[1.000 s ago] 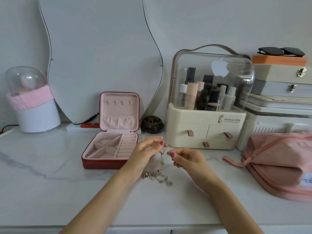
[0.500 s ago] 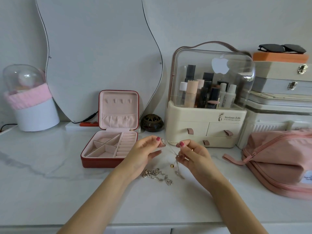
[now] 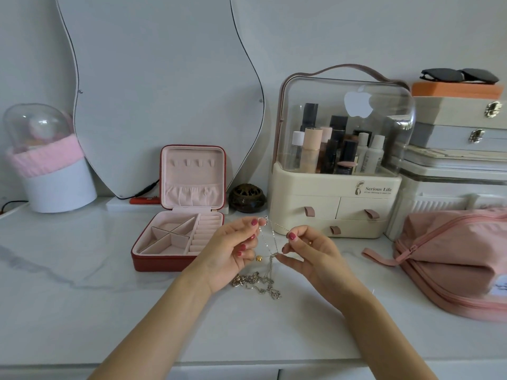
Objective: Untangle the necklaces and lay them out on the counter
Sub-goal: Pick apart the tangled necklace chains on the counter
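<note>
Head view: left hand (image 3: 230, 250) pinches the top end of a thin silver chain (image 3: 265, 239) between thumb and forefinger — right hand (image 3: 310, 253) pinches the knot lower down, with a fine gold strand running up to its forefinger. Below the pinch a gold bead (image 3: 258, 258) dangles, and the tangled necklaces (image 3: 258, 283) trail onto the marble counter (image 3: 82, 297) — red jewelry box (image 3: 175, 242) open just left of the grip.

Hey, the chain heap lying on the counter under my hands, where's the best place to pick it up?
Pinch the chain heap from above at its free near-right end, which trails clear of the bunch. Strands rise from its middle toward the right hand, so gripping there would likely tighten the knots.
</note>
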